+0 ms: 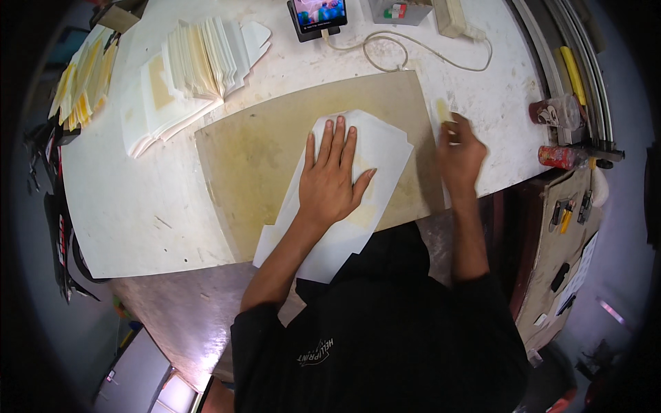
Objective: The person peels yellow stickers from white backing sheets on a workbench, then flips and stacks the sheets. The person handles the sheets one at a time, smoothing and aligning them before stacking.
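My left hand (329, 175) lies flat, fingers stretched out, on a white die-cut paper blank (375, 199). The blank has angled corners and a pale yellowish patch, and its lower end reaches over the table's near edge. Beneath it is a tan board (255, 158) with worn, stained patches. Off the board's right edge, my right hand (463, 151) is closed with its fingers curled together. A small yellowish patch or piece (442, 108) shows at its fingertips; I cannot tell whether it is held or lies on the table.
Folded white and cream paper blanks (200, 62) stand stacked at the back left, beside yellow-edged ones (86, 76). A phone (318, 15) on a stand trails a white cable (406, 51). Plastic cups (554, 112) and a red-labelled container (561, 157) sit at the right edge.
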Motion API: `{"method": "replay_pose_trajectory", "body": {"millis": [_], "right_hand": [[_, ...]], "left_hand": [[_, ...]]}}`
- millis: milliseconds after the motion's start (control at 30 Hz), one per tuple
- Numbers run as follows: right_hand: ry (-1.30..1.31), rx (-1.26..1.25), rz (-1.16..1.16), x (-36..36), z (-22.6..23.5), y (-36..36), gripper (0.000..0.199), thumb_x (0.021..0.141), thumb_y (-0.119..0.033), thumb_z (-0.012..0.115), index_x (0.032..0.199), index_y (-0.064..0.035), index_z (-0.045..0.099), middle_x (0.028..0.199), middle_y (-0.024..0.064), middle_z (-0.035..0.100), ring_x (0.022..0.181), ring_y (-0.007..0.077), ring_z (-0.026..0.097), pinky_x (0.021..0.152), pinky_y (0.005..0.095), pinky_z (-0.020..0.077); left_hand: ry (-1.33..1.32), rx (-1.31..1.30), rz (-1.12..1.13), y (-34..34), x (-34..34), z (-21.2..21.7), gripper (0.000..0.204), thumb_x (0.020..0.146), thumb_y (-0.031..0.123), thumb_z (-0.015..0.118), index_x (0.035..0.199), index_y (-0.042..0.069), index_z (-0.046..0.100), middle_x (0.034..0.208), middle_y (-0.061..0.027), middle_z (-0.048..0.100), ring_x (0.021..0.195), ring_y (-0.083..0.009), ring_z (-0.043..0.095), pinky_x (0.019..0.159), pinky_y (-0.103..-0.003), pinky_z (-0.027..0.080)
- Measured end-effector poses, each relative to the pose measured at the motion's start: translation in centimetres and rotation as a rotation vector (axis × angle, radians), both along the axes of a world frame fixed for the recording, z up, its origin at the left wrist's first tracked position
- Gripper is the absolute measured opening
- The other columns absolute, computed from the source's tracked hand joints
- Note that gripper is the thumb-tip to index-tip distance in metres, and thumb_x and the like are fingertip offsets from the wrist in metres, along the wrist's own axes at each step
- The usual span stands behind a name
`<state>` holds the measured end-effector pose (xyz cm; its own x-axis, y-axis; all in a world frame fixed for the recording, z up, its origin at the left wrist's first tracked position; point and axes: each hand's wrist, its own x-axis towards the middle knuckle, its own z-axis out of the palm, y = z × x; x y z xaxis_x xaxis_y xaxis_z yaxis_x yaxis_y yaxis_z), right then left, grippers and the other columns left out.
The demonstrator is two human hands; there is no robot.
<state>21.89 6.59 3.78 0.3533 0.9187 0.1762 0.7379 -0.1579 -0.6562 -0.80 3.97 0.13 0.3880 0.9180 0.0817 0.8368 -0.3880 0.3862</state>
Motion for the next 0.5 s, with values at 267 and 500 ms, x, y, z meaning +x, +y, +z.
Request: {"method": "replay_pose_trajectory", "body": {"millis": [267,500], "right_hand": [[0.853,-0.298,0.135,2.1,0.7,-2.9,0.011,0.092,-0.008,0.071,0.090,-0.0006,0.063,0.083,0.0049,0.067,0.076,0.0100,0.063,0.062,0.0274,0.0569],[0.816,-0.264,0.199,1.6,-0.9,-3.4,0.011,0.091,-0.007,0.072,0.090,0.0013,0.065,0.101,0.0087,0.067,0.086,0.0115,0.064,0.078,0.0261,0.0522]], "left_hand": [[-0.270,0.069,0.063,0.3,-0.3,-0.3,0.066,0.094,0.035,0.062,0.144,-0.004,0.042,0.153,-0.0278,0.035,0.144,-0.0395,0.033,0.118,-0.056,0.019],[-0.288,0.147,0.086,6.2,-2.0,-0.7,0.027,0.088,0.012,0.069,0.114,0.004,0.066,0.135,-0.0174,0.056,0.130,-0.0357,0.047,0.113,-0.050,0.029]]}}
